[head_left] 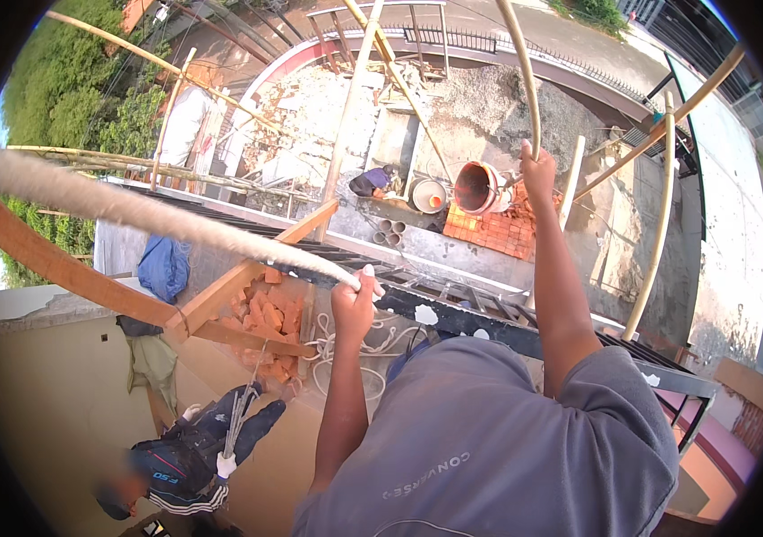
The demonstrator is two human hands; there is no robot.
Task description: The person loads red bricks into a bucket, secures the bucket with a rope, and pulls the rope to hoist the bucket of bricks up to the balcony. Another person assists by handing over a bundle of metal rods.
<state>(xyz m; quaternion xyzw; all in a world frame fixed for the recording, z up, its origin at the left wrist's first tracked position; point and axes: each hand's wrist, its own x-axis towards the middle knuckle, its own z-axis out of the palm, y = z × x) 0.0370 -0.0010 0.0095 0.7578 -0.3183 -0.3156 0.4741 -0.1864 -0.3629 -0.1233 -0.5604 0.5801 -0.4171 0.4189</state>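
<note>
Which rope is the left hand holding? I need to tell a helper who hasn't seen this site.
Start at the dark metal railing crossing the picture. The left hand grips a thick whitish rope just above it, running up to the left. Unlike the thin rope in the right hand, it is fat and fuzzy.

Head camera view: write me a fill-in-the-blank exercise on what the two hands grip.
1. The left hand grips a thick ____ that runs off to the upper left.
2. The right hand is raised on a thin rope, with a ____ hanging beside it.
3. Below, a person in dark clothes wears ____ gloves.

Missing words: rope; bucket; white
</note>
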